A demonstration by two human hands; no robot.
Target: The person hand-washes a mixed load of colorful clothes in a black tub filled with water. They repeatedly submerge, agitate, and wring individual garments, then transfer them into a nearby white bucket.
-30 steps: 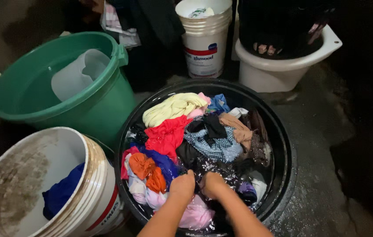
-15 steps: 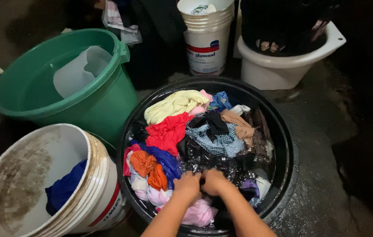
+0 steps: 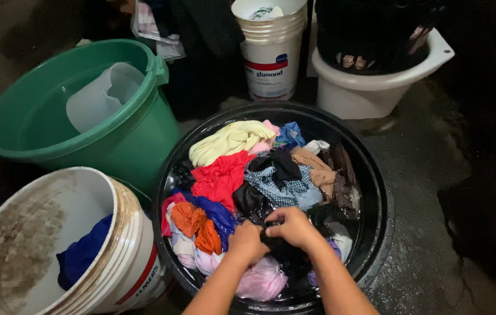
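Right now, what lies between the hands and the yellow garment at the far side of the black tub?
In the head view, a red garment and a blue checked cloth lie between them.

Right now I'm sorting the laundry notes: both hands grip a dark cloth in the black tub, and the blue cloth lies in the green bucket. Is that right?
Not quite. The blue cloth lies in the white bucket, not the green bucket, which holds water and a pale jug. The head view shows it. Both hands, left hand and right hand, do grip a dark cloth in the black tub.

Both hands have drawn together, fingers bunching a dark garment.
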